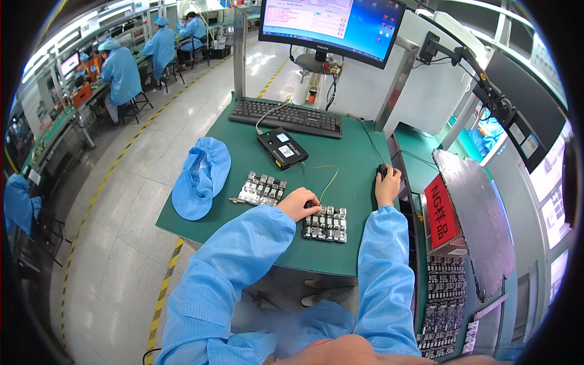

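Observation:
My left hand is closed on a small black connector, pressed at the top left corner of a panel of small metal-and-black electronic modules. A thin yellow-green wire runs from near these fingers to a black handheld tester box with small lit displays. A second module panel lies just left of that hand. On the mat's right side, my right hand is wrapped over a black computer mouse. The connector's tip is hidden.
A black keyboard lies at the back of the green mat, below a lit monitor. A blue cloth cap sits at left. At right stand a red sign, a grey metal sheet and stacked module panels. Several people sit far left.

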`<act>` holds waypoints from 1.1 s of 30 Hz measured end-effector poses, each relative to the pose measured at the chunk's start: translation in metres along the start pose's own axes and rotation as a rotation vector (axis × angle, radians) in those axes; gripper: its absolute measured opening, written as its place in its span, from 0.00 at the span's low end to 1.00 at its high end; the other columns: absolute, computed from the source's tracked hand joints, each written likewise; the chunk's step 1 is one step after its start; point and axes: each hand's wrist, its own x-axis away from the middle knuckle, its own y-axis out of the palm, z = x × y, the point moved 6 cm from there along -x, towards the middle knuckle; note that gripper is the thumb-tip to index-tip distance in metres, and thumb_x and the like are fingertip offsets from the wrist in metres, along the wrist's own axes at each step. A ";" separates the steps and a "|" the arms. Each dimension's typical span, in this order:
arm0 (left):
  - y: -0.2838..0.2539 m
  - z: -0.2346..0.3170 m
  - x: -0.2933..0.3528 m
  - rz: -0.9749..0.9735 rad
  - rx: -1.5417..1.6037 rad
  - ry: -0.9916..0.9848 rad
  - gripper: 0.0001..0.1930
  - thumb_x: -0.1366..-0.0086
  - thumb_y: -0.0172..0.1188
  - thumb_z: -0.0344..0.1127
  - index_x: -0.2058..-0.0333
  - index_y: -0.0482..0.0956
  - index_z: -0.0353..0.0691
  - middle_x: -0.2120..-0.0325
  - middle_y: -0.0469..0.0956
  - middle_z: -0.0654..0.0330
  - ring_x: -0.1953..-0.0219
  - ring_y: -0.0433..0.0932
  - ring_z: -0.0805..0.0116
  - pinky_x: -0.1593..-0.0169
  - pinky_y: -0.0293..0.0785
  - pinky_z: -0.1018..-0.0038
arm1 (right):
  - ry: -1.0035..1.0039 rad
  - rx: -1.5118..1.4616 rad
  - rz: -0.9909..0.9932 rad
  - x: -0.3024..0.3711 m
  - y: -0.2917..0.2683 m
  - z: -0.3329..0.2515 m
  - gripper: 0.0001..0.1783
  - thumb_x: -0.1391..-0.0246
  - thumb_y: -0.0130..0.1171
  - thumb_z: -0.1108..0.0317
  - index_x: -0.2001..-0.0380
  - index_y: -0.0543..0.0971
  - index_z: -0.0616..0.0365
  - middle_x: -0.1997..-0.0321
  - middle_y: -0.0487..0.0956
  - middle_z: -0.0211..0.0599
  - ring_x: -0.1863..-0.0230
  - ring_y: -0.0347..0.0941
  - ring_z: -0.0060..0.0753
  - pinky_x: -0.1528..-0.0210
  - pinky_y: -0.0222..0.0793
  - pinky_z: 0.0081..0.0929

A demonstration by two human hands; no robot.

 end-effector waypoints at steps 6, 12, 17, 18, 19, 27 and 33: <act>0.000 0.000 0.003 -0.015 0.010 -0.032 0.09 0.44 0.65 0.38 0.71 0.79 0.40 0.72 0.77 0.60 0.62 0.73 0.61 0.57 0.70 0.68 | 0.087 -0.015 0.070 -0.003 -0.011 0.016 0.23 0.55 0.63 0.63 0.53 0.73 0.50 0.51 0.69 0.41 0.52 0.69 0.48 0.52 0.68 0.40; 0.002 0.001 0.001 -0.024 0.014 -0.022 0.09 0.44 0.65 0.38 0.71 0.79 0.40 0.71 0.77 0.59 0.62 0.74 0.61 0.57 0.70 0.68 | 0.075 0.124 0.030 -0.004 -0.003 0.034 0.26 0.57 0.63 0.61 0.51 0.74 0.50 0.49 0.69 0.42 0.52 0.69 0.47 0.53 0.68 0.39; 0.001 -0.004 0.002 -0.014 0.022 -0.015 0.09 0.44 0.64 0.39 0.70 0.79 0.41 0.71 0.76 0.59 0.61 0.73 0.60 0.55 0.70 0.68 | -0.187 0.058 -0.020 -0.003 0.000 0.006 0.22 0.55 0.61 0.62 0.52 0.76 0.44 0.49 0.71 0.40 0.53 0.70 0.46 0.53 0.70 0.38; 0.001 -0.005 0.003 -0.014 0.022 -0.016 0.09 0.44 0.64 0.39 0.70 0.79 0.41 0.71 0.76 0.59 0.61 0.73 0.60 0.55 0.70 0.68 | -0.217 0.026 -0.031 -0.001 0.000 0.001 0.20 0.52 0.60 0.62 0.52 0.77 0.43 0.49 0.72 0.39 0.53 0.71 0.46 0.53 0.70 0.40; 0.002 -0.005 0.002 -0.020 0.020 -0.022 0.09 0.44 0.64 0.39 0.70 0.79 0.41 0.71 0.76 0.59 0.61 0.73 0.60 0.55 0.70 0.68 | -0.217 0.025 -0.032 -0.001 -0.001 0.000 0.20 0.52 0.60 0.62 0.52 0.77 0.43 0.49 0.72 0.39 0.53 0.71 0.46 0.53 0.70 0.40; 0.000 -0.002 -0.001 -0.039 0.023 -0.031 0.09 0.44 0.64 0.39 0.71 0.79 0.40 0.71 0.77 0.59 0.61 0.73 0.60 0.56 0.70 0.68 | -0.189 0.069 0.020 -0.003 0.001 0.002 0.20 0.53 0.59 0.62 0.53 0.77 0.43 0.52 0.73 0.39 0.56 0.71 0.45 0.56 0.69 0.38; 0.001 0.001 0.000 -0.013 0.009 -0.017 0.09 0.43 0.64 0.39 0.71 0.79 0.40 0.70 0.77 0.59 0.61 0.73 0.60 0.56 0.70 0.67 | -0.165 0.045 -0.020 -0.006 0.005 0.000 0.20 0.52 0.60 0.63 0.52 0.77 0.43 0.51 0.72 0.38 0.55 0.71 0.47 0.55 0.70 0.39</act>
